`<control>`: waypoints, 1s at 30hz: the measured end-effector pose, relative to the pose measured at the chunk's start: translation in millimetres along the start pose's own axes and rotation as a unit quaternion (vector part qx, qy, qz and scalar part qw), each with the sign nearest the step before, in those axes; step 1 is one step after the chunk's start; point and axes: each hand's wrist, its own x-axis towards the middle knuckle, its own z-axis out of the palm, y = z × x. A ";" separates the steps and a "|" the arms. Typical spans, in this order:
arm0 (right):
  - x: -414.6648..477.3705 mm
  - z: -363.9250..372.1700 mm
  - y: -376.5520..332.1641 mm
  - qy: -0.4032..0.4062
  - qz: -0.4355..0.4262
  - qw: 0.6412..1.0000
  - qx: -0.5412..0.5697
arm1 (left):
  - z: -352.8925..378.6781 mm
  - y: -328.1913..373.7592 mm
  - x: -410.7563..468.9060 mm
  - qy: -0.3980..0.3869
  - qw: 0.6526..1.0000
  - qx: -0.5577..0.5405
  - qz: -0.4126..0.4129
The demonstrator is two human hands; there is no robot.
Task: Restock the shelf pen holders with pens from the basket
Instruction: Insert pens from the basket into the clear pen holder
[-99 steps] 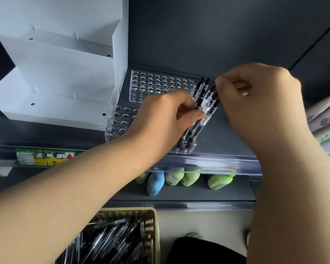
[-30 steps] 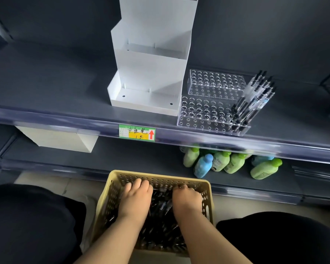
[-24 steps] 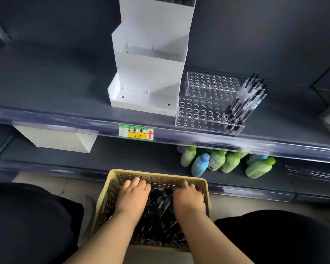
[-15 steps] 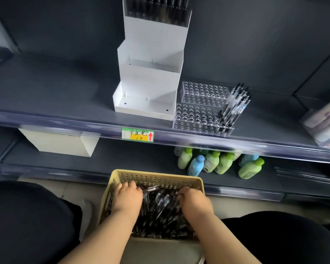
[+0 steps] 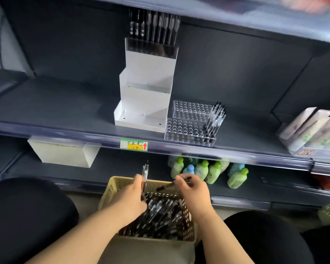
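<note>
Over the yellow perforated plastic basket at six o'clock, the left hand grips an upright clear-barrelled pen and the right hand pinches a slanting black pen, both probably light, stiff, slick and best held mid-barrel.

One yellow basket was counted, with its loose pens too many and too blurred to be tallied. One upright pen was seen in the left hand and one slanted pen in the right hand. Two holders were spotted farther back: one white tiered holder and one clear rack. Roughly seven bottles were made out, two of them blue, plus one price tag.
</note>
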 end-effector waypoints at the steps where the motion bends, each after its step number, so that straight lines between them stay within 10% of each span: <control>1: 0.0 -7.1 -9.6 0.019 -0.017 0.999 0.034 | -7.6 6.6 -0.1 0.001 1.000 -0.023 0.014; 8: 48.8 -79.5 -100.6 0.135 -0.177 0.945 0.238 | -75.3 52.8 42.5 0.047 0.990 -0.091 0.100; 20: 151.7 -119.0 -145.6 0.190 -0.285 0.938 0.052 | -109.9 159.5 146.0 0.163 0.940 -0.156 0.258; 30: 182.6 -112.6 -127.2 0.175 -0.259 0.948 -0.062 | -107.7 155.0 187.0 0.204 0.914 -0.260 0.235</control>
